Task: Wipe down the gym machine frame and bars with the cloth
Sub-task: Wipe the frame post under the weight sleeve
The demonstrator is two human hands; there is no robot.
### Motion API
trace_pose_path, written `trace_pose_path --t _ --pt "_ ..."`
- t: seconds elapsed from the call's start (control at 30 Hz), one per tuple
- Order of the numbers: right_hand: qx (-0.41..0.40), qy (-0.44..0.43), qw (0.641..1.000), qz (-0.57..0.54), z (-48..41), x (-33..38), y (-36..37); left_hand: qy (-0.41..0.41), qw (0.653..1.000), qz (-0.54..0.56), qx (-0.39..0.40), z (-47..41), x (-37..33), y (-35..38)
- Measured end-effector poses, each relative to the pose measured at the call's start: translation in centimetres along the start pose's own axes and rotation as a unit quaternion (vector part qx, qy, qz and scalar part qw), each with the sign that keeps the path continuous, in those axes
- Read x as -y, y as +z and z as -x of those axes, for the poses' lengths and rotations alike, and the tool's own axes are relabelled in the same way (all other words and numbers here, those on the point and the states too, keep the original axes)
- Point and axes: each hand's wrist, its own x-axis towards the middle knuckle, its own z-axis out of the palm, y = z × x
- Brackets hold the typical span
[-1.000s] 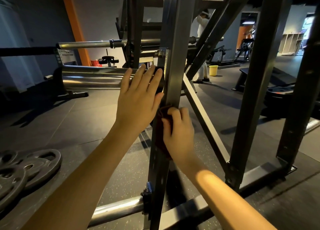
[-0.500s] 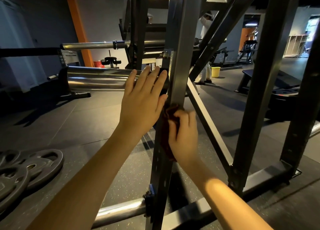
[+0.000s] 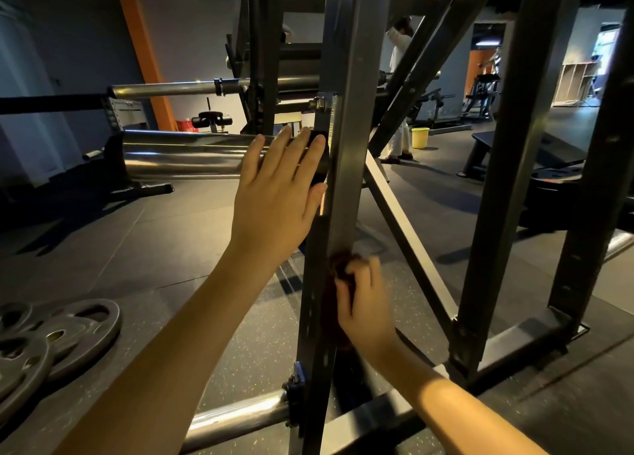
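1. Right hand [image 3: 363, 303]: about six o'clock of the view, slightly blurred. Fingers are curled round a bunched cloth [image 3: 339, 266] and press it to the upright post [image 3: 346, 146].
2. Cloth: dark red and wadded, lying between the palm and the post's near face. It shows at twelve o'clock of the knuckles and down the fingers' left side.
3. Left hand [image 3: 278, 197]: centre of view, at eleven o'clock of the other hand, back toward the camera. Fingers are straight and slightly spread, gripping nothing. The fingertips overlap the black collar at the end of the chrome roller [image 3: 185, 156], and the thumb lies by the post's left edge. Whether the palm bears on metal cannot be told.
4. Upright post: grey steel, running from six to twelve o'clock through the centre, with a row of holes down its left face.
5. Chrome crossbar [image 3: 236, 417]: floor level at seven o'clock, meeting the post's foot at a black clamp.
6. Weight plates [image 3: 51, 341]: grey, overlapping, flat on the rubber floor at eight o'clock.
7. Chrome roller: horizontal, at nine o'clock of the left hand.
8. Diagonal brace [image 3: 408, 242]: pale, descending from the post toward four o'clock.
9. Barbell [image 3: 171, 89]: horizontal, at ten o'clock above the roller.
10. Yellow bucket [image 3: 420, 137]: on the floor at two o'clock, just beside a standing person [image 3: 399, 77] in pale clothing.
11. Orange column [image 3: 144, 50]: slanted, at eleven o'clock against the far wall.
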Motion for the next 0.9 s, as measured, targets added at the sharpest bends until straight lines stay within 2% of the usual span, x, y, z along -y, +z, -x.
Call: trace_pose_path --t 0.07,0.13,0.27,0.33,0.47,0.5,0.67,0.73,0.9 --pt "0.037 0.024 0.999 0.020 2.1 -0.9 0.6 0.003 1.000 0.002 0.002 0.0 0.1 -0.1" --pt "0.028 0.035 0.999 0.021 1.0 0.0 0.1 0.005 1.000 0.000 0.002 0.0 0.2 -0.1" --pt "-0.062 -0.034 0.996 0.051 -4.6 2.7 -1.8 0.002 1.000 -0.005 0.000 0.1 0.2 0.2" --pt "-0.075 -0.052 0.995 0.038 -4.8 2.1 -1.8 0.002 1.000 -0.008 -0.004 0.1 0.1 0.2" --pt "0.024 -0.026 0.999 0.041 0.5 -0.3 -0.5 0.006 1.000 -0.012 -0.008 0.1 0.2 0.2" --pt "0.027 -0.027 0.999 0.037 0.9 -0.3 -0.4 0.006 1.000 -0.013 -0.008 0.1 0.2 0.1" --pt "-0.096 -0.065 0.993 0.018 -5.2 3.3 -1.3 0.004 1.000 -0.011 -0.005 0.1 0.2 0.3" --pt "-0.107 -0.068 0.992 0.001 -5.7 3.0 -1.3 0.002 1.000 -0.010 0.000 0.2 0.2 0.3" --pt "-0.009 0.005 1.000 -0.018 1.6 -0.1 0.6 0.007 1.000 0.002 0.016 0.2 0.2 0.0"
